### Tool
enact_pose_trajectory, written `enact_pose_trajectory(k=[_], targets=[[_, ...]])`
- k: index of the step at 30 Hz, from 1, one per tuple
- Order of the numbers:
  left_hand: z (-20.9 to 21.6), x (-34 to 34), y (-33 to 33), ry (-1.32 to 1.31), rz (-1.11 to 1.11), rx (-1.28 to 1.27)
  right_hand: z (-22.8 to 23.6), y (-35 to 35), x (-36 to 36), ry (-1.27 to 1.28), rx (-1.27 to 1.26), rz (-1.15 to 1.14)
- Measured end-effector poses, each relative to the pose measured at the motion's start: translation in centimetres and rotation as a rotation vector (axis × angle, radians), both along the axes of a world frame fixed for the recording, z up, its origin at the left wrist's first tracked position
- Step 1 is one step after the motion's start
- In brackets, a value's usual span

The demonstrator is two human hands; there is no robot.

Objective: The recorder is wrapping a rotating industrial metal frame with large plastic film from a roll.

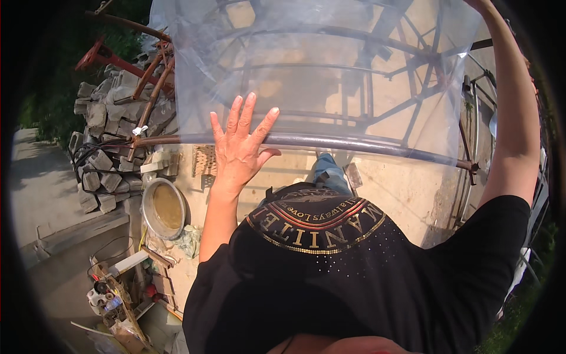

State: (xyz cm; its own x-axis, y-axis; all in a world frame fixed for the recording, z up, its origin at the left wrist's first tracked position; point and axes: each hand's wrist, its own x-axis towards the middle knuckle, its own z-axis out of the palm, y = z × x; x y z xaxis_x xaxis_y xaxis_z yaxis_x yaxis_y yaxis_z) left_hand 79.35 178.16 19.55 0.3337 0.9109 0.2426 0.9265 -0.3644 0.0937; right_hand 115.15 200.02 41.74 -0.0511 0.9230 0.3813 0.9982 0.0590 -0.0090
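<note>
Many grey blocks (pixel 97 118) lie piled left of the clear plastic sheet (pixel 283 94), draped over a metal frame (pixel 158 140); a round basin (pixel 147 206) sits near them. The left hand (pixel 236 150) lies on the sheet, fingers spread, gripping nothing; the right hand's grip, out of view, cannot be told. Gold lettering (pixel 318 238) curves across the black shirt (pixel 354 289).

Plastic sheet (pixel 306 94), metal bar (pixel 354 142) block way ahead; gap between bar and shirt (pixel 354 283)

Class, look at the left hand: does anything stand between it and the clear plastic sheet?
Nothing visible does: the left hand is spread over the clear plastic sheet, while the metal bar lies beneath.
</note>
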Motion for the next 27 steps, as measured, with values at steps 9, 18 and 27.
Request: enact_pose_trajectory(k=[9, 18, 27], targets=[[1.4, -2.8, 0.2, -0.89, 0.023, 0.193, -11.8, -9.5, 1.2, -0.204, 0.568, 0.218], [-2.1, -5.2, 2.0, 0.024, 0.18, 0.417, -25.9, -20.5, 0.3, -0.159, 0.401, 0.141], [-16.8, -9.6, -0.8, 0.056, 0.728, -0.019, -31.5, -27.6, 2.7, -0.011, -0.576, 0.035]])
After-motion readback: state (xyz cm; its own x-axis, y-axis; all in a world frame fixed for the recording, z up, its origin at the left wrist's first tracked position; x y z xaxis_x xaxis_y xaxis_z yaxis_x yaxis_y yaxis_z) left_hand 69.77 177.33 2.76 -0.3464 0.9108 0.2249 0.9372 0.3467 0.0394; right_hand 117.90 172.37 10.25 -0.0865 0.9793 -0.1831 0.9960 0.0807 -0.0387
